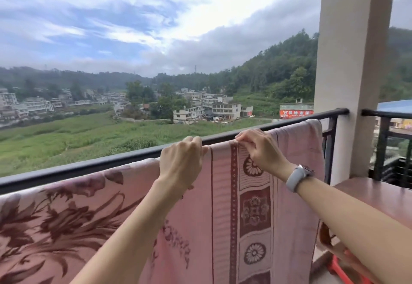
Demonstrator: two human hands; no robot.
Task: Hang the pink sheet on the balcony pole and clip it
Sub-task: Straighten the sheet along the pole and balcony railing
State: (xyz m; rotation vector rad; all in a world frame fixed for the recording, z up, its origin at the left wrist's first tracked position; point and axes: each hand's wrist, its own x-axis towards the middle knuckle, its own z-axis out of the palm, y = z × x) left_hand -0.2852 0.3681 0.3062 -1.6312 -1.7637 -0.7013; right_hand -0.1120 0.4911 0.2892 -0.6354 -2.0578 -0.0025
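The pink sheet (pixel 223 205), patterned with dark red flowers and border bands, hangs draped over the black balcony pole (pixel 93 166) from the lower left up to near the pillar. My left hand (pixel 181 161) grips the sheet's top fold at the pole, fingers curled over it. Just to its right, my right hand (pixel 258 149), with a grey watch on the wrist, pinches the sheet's top edge on the pole. No clip is visible.
A beige pillar (pixel 352 71) stands at the right end of the pole, with more black railing (pixel 388 141) beyond it. A reddish ledge (pixel 374 196) lies at the pillar's foot, and something red (pixel 341 270) sits low at the right. Beyond the pole are fields and houses.
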